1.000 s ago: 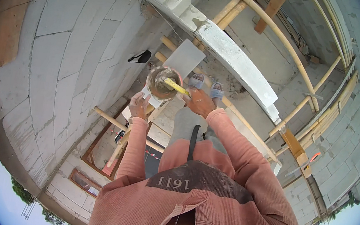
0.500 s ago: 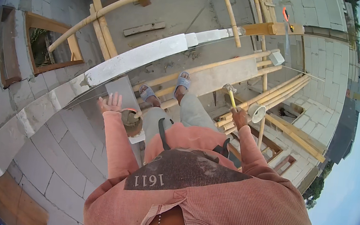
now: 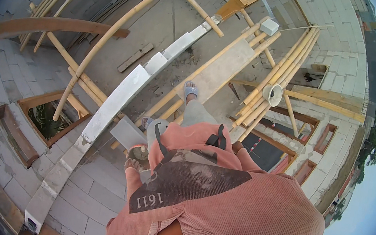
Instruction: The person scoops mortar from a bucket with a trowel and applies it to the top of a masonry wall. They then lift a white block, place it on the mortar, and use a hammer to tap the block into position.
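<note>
My left hand [image 3: 132, 163] is low beside a round bucket of mortar [image 3: 140, 151] with an orange-red edge. Its fingers look spread, with nothing visible in them. A pale flat block [image 3: 128, 132] lies just beyond the bucket. To the left runs a narrow wall top of white blocks [image 3: 116, 103], stepped at its far part. My right hand [image 3: 237, 147] is down at my right side, against the pink shirt. Most of its fingers are hidden, and no hammer shows there now.
My feet are on a scaffold with bamboo poles and a pale board [image 3: 233, 59]. A white bucket [image 3: 272, 95] sits by bundled bamboo poles [image 3: 282, 66] at the right. A white block [image 3: 269, 27] rests at the board's far end. Bamboo rails [image 3: 95, 48] cross beyond the wall top.
My view has turned and my body leans forward. My left hand has lowered to the mortar bucket. My right hand has dropped to my side, and the hammer it held is out of sight.
</note>
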{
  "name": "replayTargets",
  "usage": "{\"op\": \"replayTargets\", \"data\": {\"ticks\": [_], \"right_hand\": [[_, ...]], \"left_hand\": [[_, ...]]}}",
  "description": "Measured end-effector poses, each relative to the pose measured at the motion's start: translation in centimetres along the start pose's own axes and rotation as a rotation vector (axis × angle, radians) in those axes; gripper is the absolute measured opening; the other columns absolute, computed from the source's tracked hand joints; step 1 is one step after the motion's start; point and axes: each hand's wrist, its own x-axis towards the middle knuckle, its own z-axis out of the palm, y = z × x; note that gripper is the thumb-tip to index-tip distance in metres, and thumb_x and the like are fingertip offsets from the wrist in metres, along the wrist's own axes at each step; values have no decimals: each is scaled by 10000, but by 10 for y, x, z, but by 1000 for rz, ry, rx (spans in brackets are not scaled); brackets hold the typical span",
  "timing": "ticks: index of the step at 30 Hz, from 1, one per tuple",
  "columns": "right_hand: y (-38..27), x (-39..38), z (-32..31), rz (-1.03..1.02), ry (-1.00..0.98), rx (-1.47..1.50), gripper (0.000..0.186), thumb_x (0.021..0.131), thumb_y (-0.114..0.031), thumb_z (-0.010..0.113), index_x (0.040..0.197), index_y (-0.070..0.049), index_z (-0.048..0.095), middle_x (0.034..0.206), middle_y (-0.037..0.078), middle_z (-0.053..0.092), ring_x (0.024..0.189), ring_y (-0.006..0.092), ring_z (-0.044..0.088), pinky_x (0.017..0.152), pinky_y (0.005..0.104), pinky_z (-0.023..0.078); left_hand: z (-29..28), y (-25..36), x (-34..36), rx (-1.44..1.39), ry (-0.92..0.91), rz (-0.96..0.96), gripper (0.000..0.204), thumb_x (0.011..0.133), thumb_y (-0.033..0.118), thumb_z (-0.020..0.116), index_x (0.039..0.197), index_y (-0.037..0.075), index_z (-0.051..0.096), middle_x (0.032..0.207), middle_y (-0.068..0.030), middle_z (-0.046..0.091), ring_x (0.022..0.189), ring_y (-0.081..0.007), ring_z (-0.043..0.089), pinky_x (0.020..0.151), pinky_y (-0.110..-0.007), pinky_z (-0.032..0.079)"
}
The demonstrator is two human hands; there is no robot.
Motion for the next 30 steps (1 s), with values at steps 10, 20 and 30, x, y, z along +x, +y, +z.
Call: {"op": "replayTargets", "data": {"ticks": [10, 20, 30], "right_hand": [[-64, 11, -187, 97, -144, 319, 438, 856, -334, 641, 1057, 53, 684, 952, 226, 721, 831, 335, 726, 730, 429, 573], [-51, 114, -275, -149, 40, -35, 470, 937, -366, 508, 1148, 28, 655, 1154, 263, 670, 1039, 384, 681, 904, 479, 532], [-73, 108, -288, -251, 160, -93, 614, 963, -507, 468, 974, 64, 693, 1032, 331, 660, 1023, 470, 639, 885, 508, 507]], "left_hand": [[203, 65, -100, 131, -173, 383, 469, 978, 375, 590, 1360, 123, 487, 1272, -72, 605, 1088, -259, 634, 849, -404, 505], [198, -27, -15, -19, -566, 524, 473, 965, 230, 562, 1401, 88, 448, 1268, -89, 582, 1072, -279, 620, 849, -454, 528], [178, -99, -58, -301, 179, 64, 464, 877, 137, 576, 1334, 68, 540, 1376, -187, 515, 1159, -372, 559, 869, -587, 518]]}}
